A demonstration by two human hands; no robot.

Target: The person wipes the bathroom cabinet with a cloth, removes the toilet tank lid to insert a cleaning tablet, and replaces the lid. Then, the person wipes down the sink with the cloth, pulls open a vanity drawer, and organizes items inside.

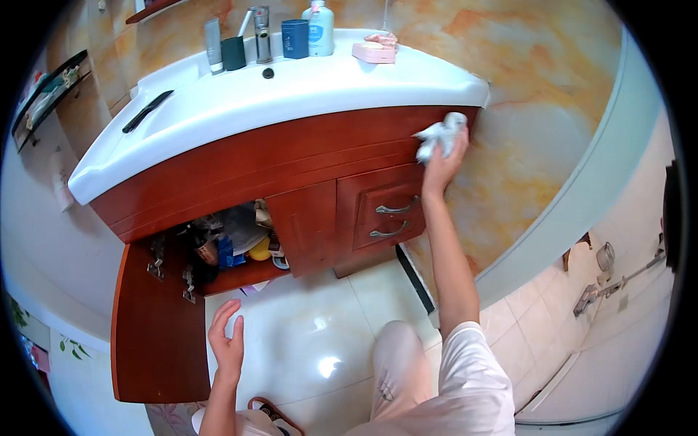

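Observation:
My right hand (446, 161) holds a crumpled white cloth (440, 136) against the right end of the red-brown wooden vanity cabinet (291, 160), just under the rim of the white sink (291, 94). My left hand (226, 338) hangs in the air with thumb and fingers apart, holding nothing. It is beside the open cabinet door (156, 327), below the open compartment, where a blue packet (230, 252) and a yellow item (259, 249) lie among other things. Two drawers with metal handles (393, 209) are closed below the cloth.
A black comb-like item (147, 110) lies on the sink's left side. A faucet (262, 36), cups, a white pump bottle (320, 29) and a pink soap box (374, 51) stand along the back. A marbled wall (538, 109) borders the cabinet's right side.

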